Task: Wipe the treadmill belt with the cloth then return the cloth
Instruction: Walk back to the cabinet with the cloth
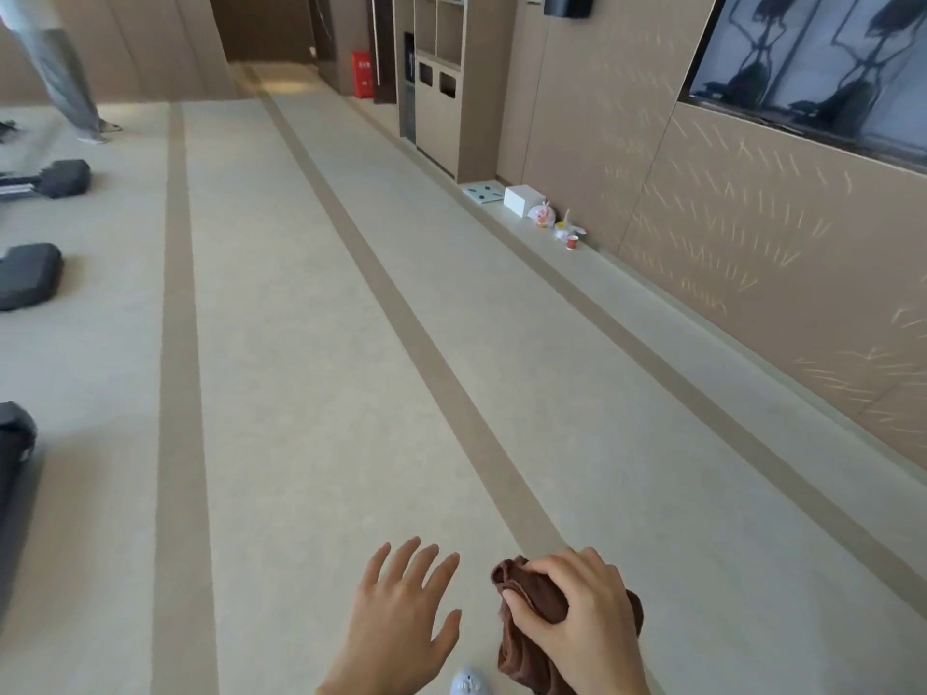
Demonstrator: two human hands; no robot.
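Left hand [401, 614] at 6 o'clock, right hand [577, 609] toward 5 o'clock; both bare, wrists uncovered as far as the lower edge shows; between them at 6 o'clock, the rounded toe of a pale blue-white shoe [470, 683] with faint markings.

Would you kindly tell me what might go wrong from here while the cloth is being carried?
The brown cloth is bunched in the right hand with a loose end hanging below, so it might slip out. The dark equipment bases jut onto the floor at the left; drifting that way risks a trip. The paper cup by the wall could be kicked over.
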